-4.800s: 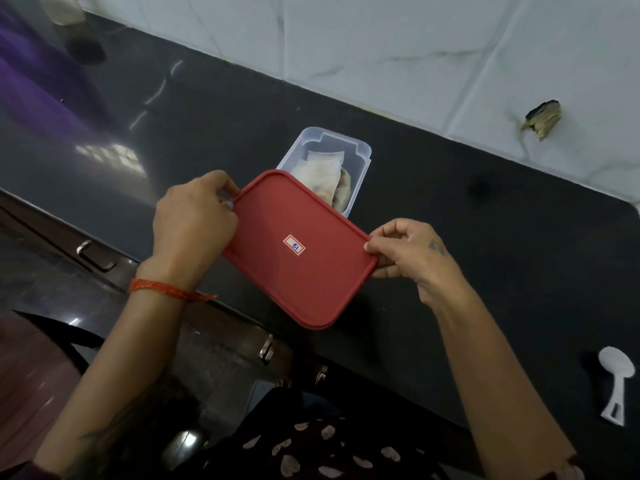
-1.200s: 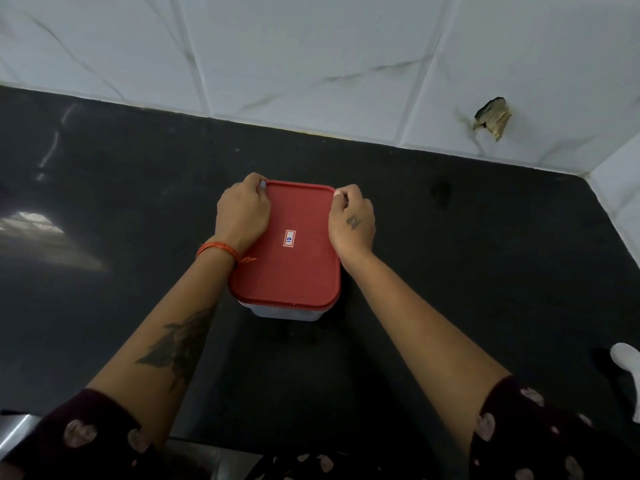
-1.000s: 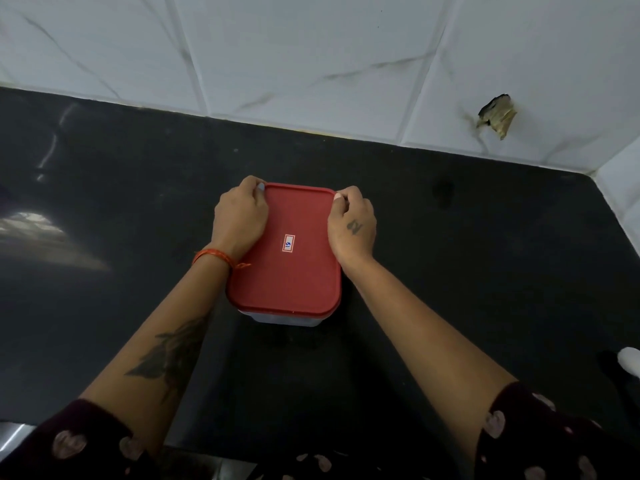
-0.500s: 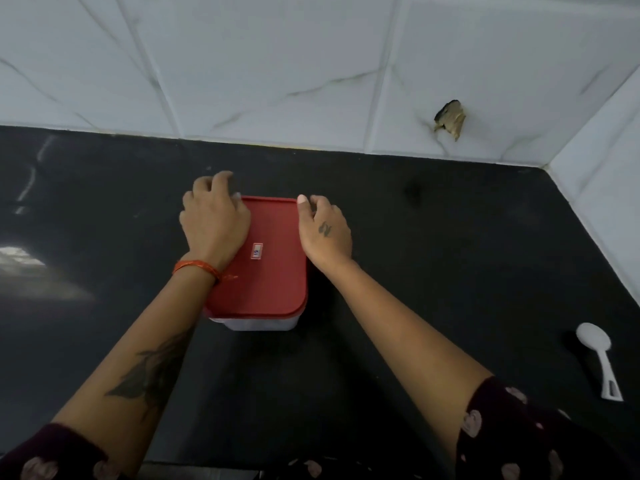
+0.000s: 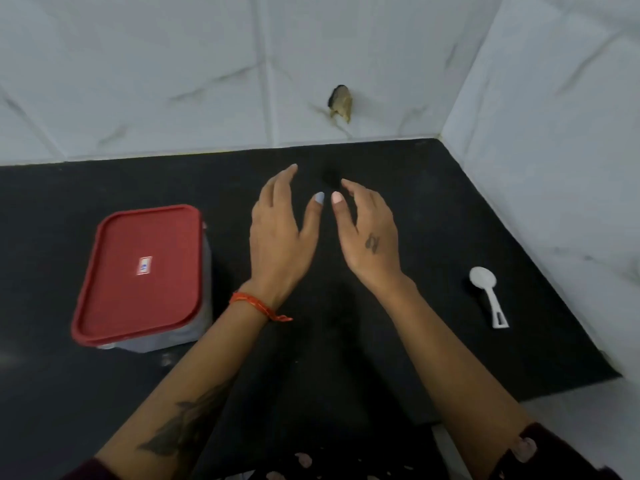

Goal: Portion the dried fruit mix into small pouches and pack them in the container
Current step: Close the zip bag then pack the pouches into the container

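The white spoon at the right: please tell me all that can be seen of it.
The white spoon looks like plastic. It has a rounded bowl at the far end and a short flat handle that widens at the near end, where there is a small slot. It lies flat on the black counter near the white side wall, to the right of the right hand. Nothing touches it but the counter.

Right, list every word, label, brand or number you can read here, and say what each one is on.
Small sticker at the middle of the red lid of the container: red border, blue mark on white, too blurred to read.
Dark tattoo mark on the back of the right hand: not legible as text.
White plastic spoon: no print visible.
No other text in view.
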{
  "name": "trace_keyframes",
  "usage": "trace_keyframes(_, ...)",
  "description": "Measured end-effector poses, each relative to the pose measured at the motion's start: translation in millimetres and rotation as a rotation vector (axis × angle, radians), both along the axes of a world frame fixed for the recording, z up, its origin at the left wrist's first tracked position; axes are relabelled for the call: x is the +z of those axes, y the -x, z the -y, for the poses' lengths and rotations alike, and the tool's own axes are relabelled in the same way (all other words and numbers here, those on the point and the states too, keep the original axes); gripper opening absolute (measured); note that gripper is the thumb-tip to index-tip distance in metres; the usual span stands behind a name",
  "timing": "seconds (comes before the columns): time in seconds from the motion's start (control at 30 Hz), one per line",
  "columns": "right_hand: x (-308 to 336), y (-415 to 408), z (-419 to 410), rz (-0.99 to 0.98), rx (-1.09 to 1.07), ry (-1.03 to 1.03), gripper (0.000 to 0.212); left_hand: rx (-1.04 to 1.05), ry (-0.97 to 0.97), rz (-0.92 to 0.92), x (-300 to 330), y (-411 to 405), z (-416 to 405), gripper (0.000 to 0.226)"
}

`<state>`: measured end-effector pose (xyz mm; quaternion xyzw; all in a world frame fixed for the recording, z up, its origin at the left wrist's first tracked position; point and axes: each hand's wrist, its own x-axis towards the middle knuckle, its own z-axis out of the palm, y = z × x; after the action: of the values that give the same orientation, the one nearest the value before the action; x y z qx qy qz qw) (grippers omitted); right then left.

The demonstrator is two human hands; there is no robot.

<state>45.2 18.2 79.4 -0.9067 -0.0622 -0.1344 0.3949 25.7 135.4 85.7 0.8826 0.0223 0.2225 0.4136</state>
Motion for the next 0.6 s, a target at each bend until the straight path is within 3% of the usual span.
trace_keyframes(0.33,-38.4,37.4,142.5,-0.017,-0.35,-0.017,0.039,-0.313,0.091,-0.182,-47.7,14.1,146.5,0.055)
trace_keyframes(0.6,-73.0,55.1,202.3,-0.311,-0.548,0.067,0.044,-0.441,0.15,-0.536,-76.0,17.9,210.4,0.056)
